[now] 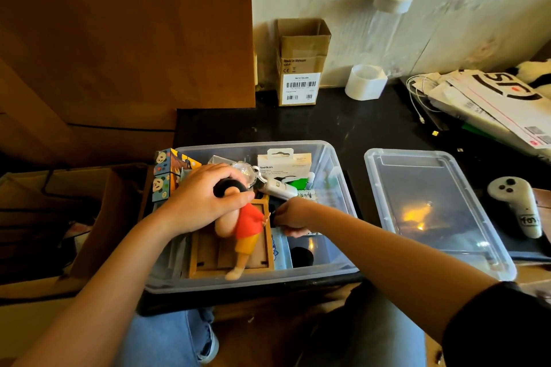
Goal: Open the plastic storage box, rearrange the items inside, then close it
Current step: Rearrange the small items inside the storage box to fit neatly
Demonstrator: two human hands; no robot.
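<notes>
1. Left hand (205, 198) reaching in from the lower left, fingers curled round the black-haired head of a cartoon figurine (244, 226) in red shirt and yellow shorts.
2. Right hand (293, 213) stretched across from the lower right, black sleeve at the upper arm, wrist bent down into the box; fingers curled over something dark and small, not clear what, so grip hard to judge.
3. Clear plastic storage box (343, 205) open on the black table (343, 125), directly under both hands.
4. Figurine slanting over a wooden tray (208, 259) inside the box, feet toward the near wall.
5. White Belkin package (284, 164) standing at the far wall, beyond the hands.
6. Panda-print cube (167, 173) at the far left corner, just beside the left hand.
7. Lid (429, 205) lying flat on the table to the right of the box, apart from both hands.
</notes>
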